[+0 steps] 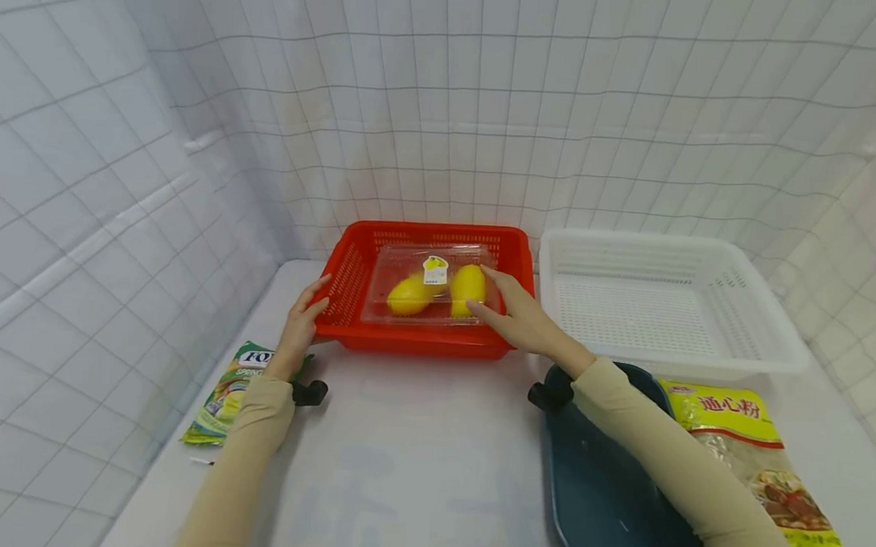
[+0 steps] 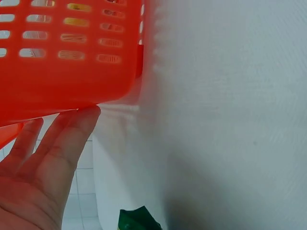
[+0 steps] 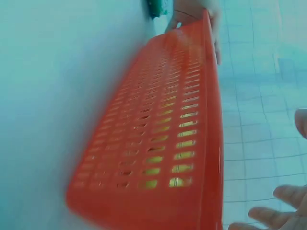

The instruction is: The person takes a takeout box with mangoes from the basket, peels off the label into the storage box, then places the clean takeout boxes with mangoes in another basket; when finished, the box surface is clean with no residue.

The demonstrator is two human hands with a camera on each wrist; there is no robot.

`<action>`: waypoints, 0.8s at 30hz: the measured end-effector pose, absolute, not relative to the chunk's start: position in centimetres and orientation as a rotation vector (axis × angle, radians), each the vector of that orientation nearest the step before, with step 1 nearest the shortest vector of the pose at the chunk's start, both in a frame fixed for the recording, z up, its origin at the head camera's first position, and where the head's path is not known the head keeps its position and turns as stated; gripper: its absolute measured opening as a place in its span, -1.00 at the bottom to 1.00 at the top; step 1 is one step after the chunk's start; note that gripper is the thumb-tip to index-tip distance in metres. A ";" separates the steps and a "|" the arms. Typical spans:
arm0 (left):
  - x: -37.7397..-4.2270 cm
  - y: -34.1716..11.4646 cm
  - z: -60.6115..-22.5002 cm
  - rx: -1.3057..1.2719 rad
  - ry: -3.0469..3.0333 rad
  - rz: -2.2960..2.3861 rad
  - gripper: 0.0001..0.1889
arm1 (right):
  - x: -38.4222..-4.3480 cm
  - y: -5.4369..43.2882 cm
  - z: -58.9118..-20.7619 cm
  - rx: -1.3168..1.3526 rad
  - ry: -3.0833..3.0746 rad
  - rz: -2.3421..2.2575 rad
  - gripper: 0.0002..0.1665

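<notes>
Two sets of fingers (image 2: pixel 72 143) stood apart — left hand (image 1: pixel 298 331) touching the red basket (image 1: pixel 421 343), right hand (image 1: pixel 521 318) nearer, over the crosswise clear box (image 1: pixel 434 278)'s right end!

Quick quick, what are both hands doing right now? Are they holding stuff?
Left hand: open, fingertips touching the red basket.
Right hand: open, holding nothing, fingers spread by the clear box.
</notes>
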State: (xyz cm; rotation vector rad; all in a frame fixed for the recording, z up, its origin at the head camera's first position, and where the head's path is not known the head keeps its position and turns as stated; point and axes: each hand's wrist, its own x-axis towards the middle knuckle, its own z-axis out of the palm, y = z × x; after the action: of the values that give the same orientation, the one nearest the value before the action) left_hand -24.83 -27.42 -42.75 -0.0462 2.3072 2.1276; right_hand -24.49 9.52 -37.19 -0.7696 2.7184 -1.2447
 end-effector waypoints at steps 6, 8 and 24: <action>-24.8 -27.1 -42.7 -0.056 2.303 2.138 -0.49 | -26.5 7.6 -37.7 -0.686 2.669 -1.255 0.09; -24.6 -27.0 -42.4 -0.061 2.281 2.147 -0.49 | -26.9 7.2 -38.1 -0.632 2.645 -1.275 0.17; -24.6 -27.2 -42.6 -0.034 2.270 2.153 -0.48 | -29.2 6.2 -39.0 -0.160 2.461 -1.364 0.19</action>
State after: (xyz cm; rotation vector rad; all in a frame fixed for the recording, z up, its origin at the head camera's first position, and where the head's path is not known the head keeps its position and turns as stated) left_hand -24.56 -27.15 -42.56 -0.0336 2.2697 2.1535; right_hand -29.19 6.25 -39.00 -0.1602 2.4615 -1.3636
